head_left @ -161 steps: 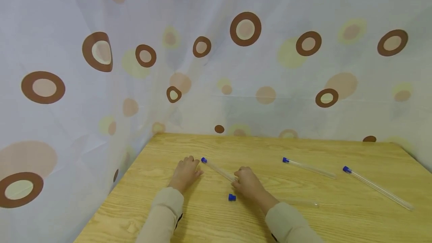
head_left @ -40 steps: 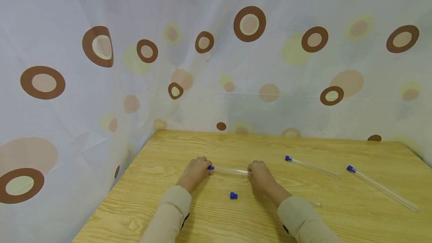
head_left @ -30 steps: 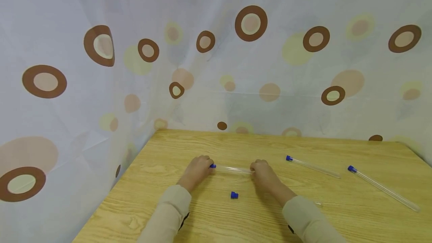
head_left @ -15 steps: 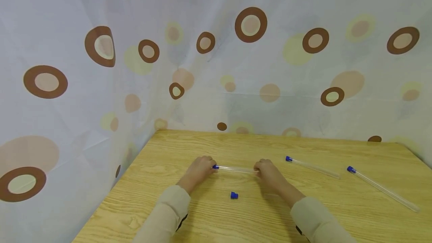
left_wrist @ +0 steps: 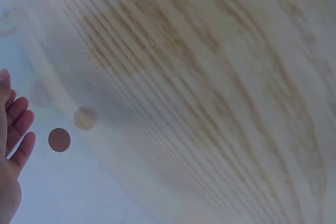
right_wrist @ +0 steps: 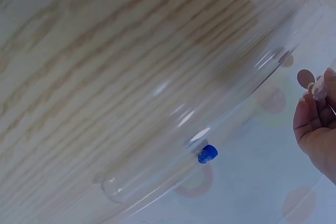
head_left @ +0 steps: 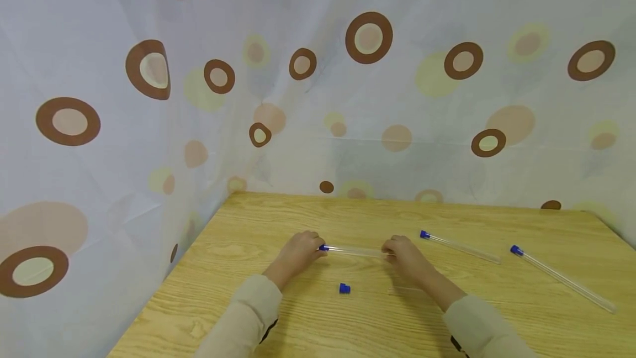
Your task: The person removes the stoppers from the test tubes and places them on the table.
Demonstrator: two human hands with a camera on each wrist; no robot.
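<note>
A clear test tube [head_left: 355, 251] with a blue cap [head_left: 324, 247] lies crosswise between my hands, just above or on the table. The fingers of my left hand [head_left: 298, 252] grip it at the cap, partly hiding the cap. At the tube's other end my right hand [head_left: 408, 259] pinches the clear tip, which also shows between the thumb and fingers of the right hand [right_wrist: 318, 135] in the right wrist view. Nearer to me lies a loose blue cap [head_left: 345, 288]. An uncapped clear tube [head_left: 404, 290] is on the table, mostly hidden under my right forearm.
Two more blue-capped test tubes lie on the right of the wooden table [head_left: 278, 314]: a nearer-to-centre tube [head_left: 462, 247] and a farther-right tube [head_left: 563, 279]. A dotted curtain [head_left: 318, 98] rises behind the table and along its left side.
The tube earlier lay diagonally with my left hand apart from it; now it lies crosswise, held at both ends. Over the last second both hands and the tube have shifted slightly right.
</note>
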